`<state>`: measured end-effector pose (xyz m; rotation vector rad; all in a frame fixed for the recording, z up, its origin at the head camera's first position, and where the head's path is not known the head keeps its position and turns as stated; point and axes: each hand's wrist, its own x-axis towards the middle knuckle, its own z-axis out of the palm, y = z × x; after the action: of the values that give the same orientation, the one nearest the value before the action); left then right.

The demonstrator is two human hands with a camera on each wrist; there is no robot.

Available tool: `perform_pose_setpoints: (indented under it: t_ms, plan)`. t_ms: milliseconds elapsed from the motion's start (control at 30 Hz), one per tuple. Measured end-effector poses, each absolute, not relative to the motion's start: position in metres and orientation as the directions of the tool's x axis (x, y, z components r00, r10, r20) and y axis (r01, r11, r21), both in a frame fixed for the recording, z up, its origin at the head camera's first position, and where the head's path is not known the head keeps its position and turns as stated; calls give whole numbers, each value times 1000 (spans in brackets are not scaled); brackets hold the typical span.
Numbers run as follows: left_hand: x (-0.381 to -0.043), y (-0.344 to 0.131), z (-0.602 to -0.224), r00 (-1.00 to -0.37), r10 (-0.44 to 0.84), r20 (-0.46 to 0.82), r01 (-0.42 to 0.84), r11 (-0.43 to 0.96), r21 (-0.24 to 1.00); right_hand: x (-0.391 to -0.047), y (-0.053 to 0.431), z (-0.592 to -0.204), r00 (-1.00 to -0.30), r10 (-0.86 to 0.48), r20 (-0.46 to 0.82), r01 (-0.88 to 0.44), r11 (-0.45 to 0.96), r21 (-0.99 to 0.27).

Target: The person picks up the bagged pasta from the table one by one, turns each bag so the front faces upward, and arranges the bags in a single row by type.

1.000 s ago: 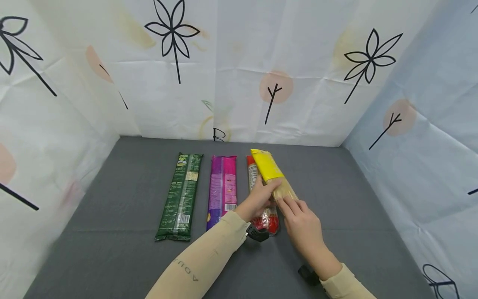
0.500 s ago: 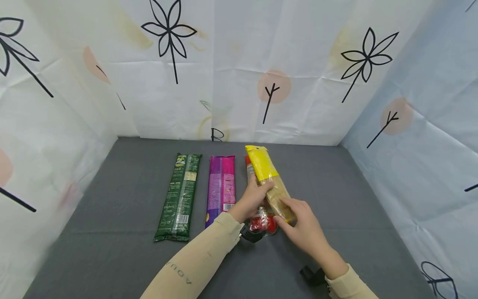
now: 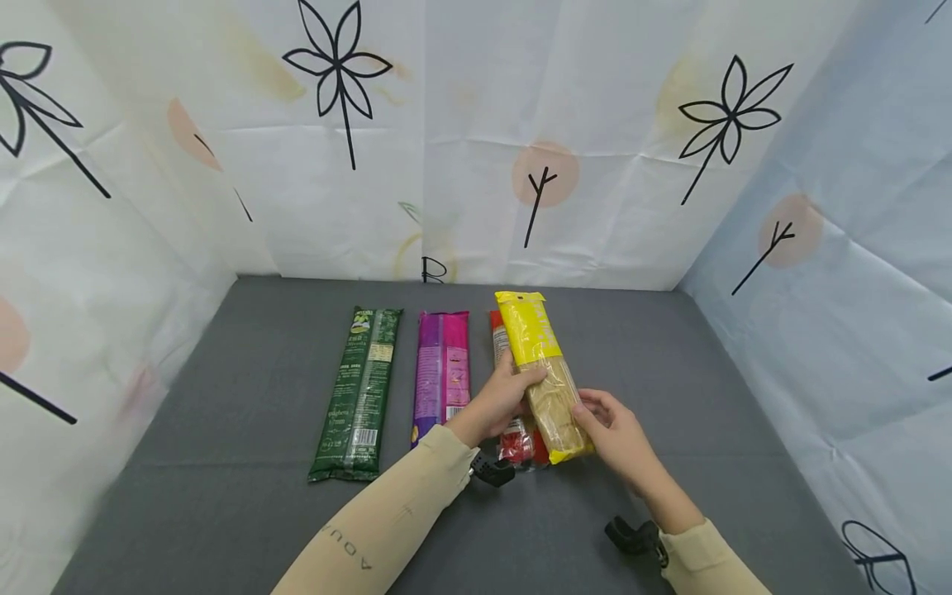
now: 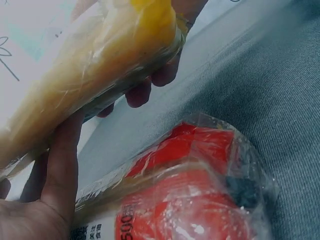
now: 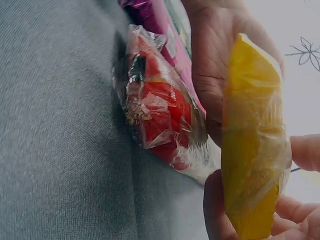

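Observation:
A yellow-topped clear pack of spaghetti (image 3: 546, 388) is held tilted above the table by both hands. My left hand (image 3: 494, 405) grips its left edge, thumb over the front and fingers underneath. My right hand (image 3: 621, 434) pinches the lower right edge; the left wrist view shows its fingers (image 4: 139, 94) below the pack. The pack's yellow bottom end (image 5: 252, 150) faces the right wrist camera. Partly hidden beneath lies a red pack (image 3: 518, 446) with a clear wrapper, resting on the table.
To the left, a purple and pink pack (image 3: 442, 372) and a dark green spaghetti pack (image 3: 357, 397) lie side by side on the grey tablecloth (image 3: 245, 430). Patterned white fabric walls (image 3: 476, 107) enclose the back and both sides.
The yellow pack has turned more face-up and more upright in the head view, its lower end now showing. My right hand has shifted from its front to its lower right edge.

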<state>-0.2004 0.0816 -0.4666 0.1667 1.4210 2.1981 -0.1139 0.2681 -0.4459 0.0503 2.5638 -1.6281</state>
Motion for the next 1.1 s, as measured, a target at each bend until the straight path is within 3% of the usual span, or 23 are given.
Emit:
perform_pose_setpoints:
  t_ms: [267, 633, 900, 1100]
  plan:
    - [-201, 79, -465, -847, 504, -169, -354, -298, 886, -119, 272, -442, -949, -107, -297, 262, 261, -929]
    - [-197, 79, -467, -835, 531, -146, -308, -230, 923, -122, 278, -438, -901, -307, -306, 273, 144, -951]
    - [-193, 90, -465, -861, 504, -74, -222, -241, 945, -124, 282, -441, -919, -266, -292, 273, 104, -956]
    - [-185, 98, -466, -874, 486, -31, -83, -86, 993, -127, 284, -446, -944, -156, -291, 282, 73, -956]
